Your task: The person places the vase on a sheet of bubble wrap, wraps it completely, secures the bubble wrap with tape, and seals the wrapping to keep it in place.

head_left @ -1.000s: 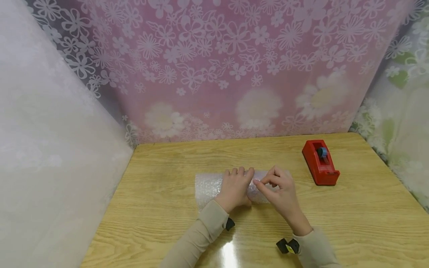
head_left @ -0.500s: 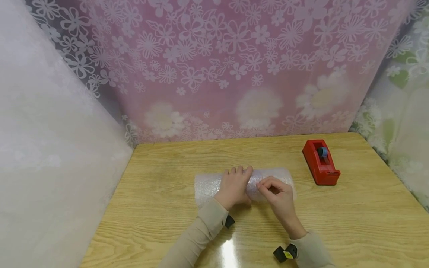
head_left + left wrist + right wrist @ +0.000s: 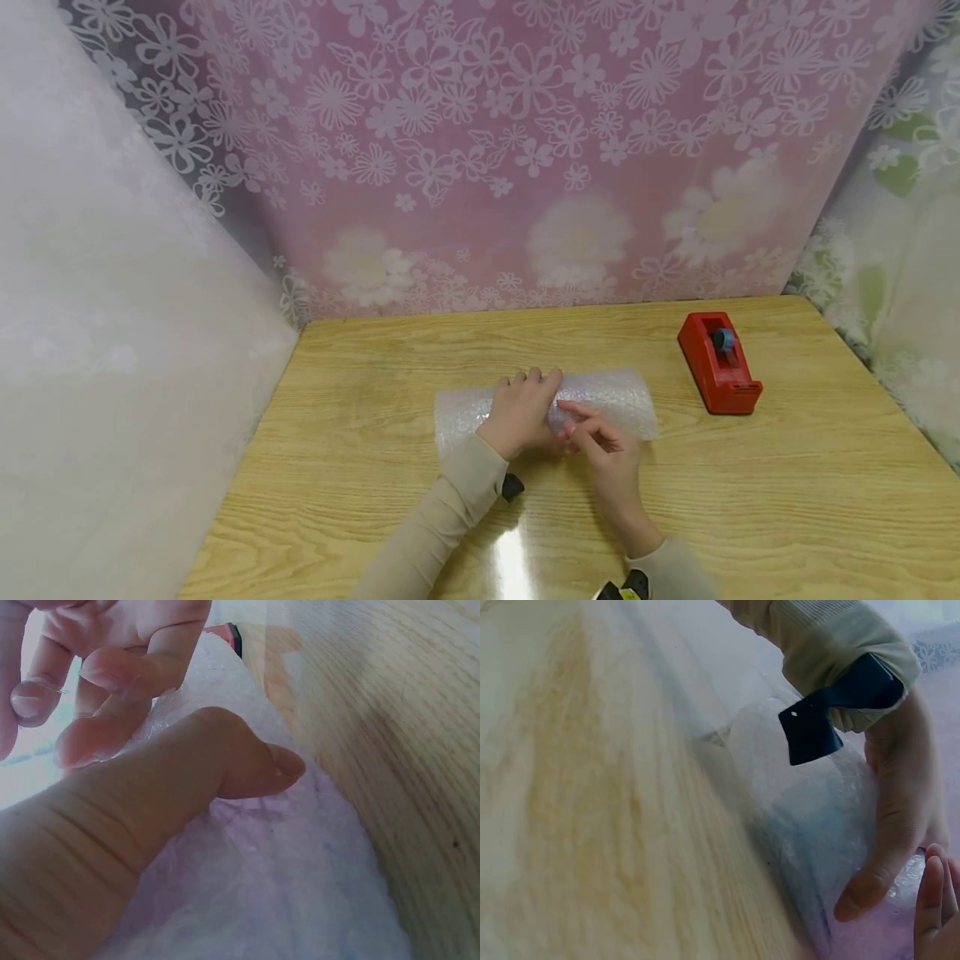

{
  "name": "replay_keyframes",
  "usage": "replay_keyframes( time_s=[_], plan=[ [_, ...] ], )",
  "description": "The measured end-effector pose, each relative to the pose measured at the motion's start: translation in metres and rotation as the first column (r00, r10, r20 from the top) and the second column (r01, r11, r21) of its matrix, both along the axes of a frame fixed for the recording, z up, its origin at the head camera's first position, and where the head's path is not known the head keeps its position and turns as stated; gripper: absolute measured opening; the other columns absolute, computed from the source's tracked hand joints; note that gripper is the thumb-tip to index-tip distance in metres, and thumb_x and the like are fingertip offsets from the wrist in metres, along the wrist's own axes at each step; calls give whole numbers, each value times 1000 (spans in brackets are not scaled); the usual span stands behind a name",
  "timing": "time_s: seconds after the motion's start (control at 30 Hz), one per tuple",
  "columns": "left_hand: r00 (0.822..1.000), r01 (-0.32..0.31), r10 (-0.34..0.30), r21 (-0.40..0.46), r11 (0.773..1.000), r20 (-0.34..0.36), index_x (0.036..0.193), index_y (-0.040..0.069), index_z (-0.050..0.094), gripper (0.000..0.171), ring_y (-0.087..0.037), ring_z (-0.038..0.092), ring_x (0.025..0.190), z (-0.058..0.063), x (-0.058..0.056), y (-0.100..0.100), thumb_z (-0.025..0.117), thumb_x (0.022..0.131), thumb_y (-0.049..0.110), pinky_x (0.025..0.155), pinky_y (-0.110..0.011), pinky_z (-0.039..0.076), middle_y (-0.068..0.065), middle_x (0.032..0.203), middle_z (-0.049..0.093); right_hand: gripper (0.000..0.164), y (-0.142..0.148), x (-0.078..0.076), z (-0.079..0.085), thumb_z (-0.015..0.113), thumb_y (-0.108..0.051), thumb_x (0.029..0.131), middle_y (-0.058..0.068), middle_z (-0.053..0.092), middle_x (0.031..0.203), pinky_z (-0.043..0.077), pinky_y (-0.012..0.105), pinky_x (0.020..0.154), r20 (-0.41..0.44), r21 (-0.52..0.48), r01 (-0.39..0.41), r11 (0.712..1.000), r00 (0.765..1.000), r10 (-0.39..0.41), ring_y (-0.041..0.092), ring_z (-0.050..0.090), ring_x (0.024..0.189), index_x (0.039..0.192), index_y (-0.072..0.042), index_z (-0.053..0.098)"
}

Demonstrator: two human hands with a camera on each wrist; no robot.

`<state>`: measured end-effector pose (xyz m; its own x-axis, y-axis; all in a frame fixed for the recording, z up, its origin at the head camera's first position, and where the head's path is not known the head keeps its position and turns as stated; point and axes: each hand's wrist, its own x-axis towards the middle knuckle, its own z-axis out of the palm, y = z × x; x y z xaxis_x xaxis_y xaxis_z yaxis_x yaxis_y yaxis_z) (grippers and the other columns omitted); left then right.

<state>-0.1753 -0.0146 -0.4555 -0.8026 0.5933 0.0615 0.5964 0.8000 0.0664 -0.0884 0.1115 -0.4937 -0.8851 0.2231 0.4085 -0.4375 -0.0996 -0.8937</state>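
A roll of bubble wrap (image 3: pixel 615 404) lies crosswise on the wooden table in the head view, its layers hiding most of what is inside; a faint purple tint shows through. My left hand (image 3: pixel 517 414) grips it around the middle, fingers over the far side and thumb on the near side. Just right of that, my right hand (image 3: pixel 617 471) is at the roll's near side, fingers bent and thumb tip close to them. In the left wrist view a thin clear strip (image 3: pixel 51 686), like tape, glints at the right fingertips; its extent is hard to see.
A red tape dispenser (image 3: pixel 720 367) with a small tape roll stands at the table's back right. Flowered curtains (image 3: pixel 525 167) hang behind the wooden table (image 3: pixel 360 467) and along both sides. Dark wrist mounts sit on both sleeves.
My right hand has moved down and toward me along the roll, its forefinger now extended. The roll's right end has tipped slightly away from me. My left hand keeps its grip, nearly unmoved.
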Motion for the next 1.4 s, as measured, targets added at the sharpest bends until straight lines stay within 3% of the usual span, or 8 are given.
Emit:
replay_keyframes(
  time_s=[0.17,0.27,0.43,0.57,0.7,0.77,0.83,1.4],
  plan=[
    [1000,2,-2,-12,1000,1,122,20,49,85,-23,60,88,0,-1,1,89,58,59,73,-40,47,-4,107,62,16,-6,4,0,62,14,87,16,47,99,47,18,75,-15,-15,49,999,999,-49,18,47,101,72,10,60],
    [1000,2,-2,-13,1000,8,121,20,49,86,-24,60,88,1,0,1,91,56,56,73,-40,46,-4,107,62,17,-8,6,0,64,16,85,8,37,94,44,17,72,-42,-21,61,998,997,-62,15,41,92,71,7,61],
    [1000,-6,6,-21,1000,22,122,20,49,89,-23,60,89,1,1,1,93,54,55,74,-39,46,-4,108,62,24,-11,6,1,59,23,82,7,46,85,43,17,59,-55,-113,112,987,991,-119,12,47,77,65,7,55],
    [1000,-13,13,-20,1000,29,123,21,48,90,-23,60,91,1,0,1,93,53,55,75,-39,45,-3,109,62,23,-19,7,2,60,19,85,6,58,79,41,20,49,161,-275,233,933,968,-194,11,51,64,64,13,53],
    [999,-15,16,-22,1000,37,125,21,48,90,-23,60,92,2,0,2,93,54,55,76,-39,46,-3,110,62,19,-29,8,6,66,8,88,1,60,74,40,20,48,434,-422,365,830,885,-169,10,49,58,70,8,64],
    [999,-15,16,-26,1000,41,125,21,48,90,-23,60,93,3,0,2,92,55,56,76,-39,46,-3,110,62,17,-33,7,8,67,5,89,-1,59,70,39,19,48,496,-462,404,790,856,-147,10,48,56,72,2,69],
    [999,-13,14,-28,1000,44,126,21,48,89,-24,60,93,4,-1,3,91,56,56,76,-39,46,-4,110,62,17,-36,7,7,68,3,89,-1,58,70,39,20,49,517,-477,419,772,844,-139,10,48,56,73,-1,70],
    [998,4,-2,-31,999,64,130,20,47,92,-25,61,96,7,-5,1,90,56,53,78,-41,47,-5,112,61,30,-36,5,-12,75,-10,88,2,57,60,39,22,45,563,-436,411,801,819,-113,11,47,52,61,-5,64]
  ],
)
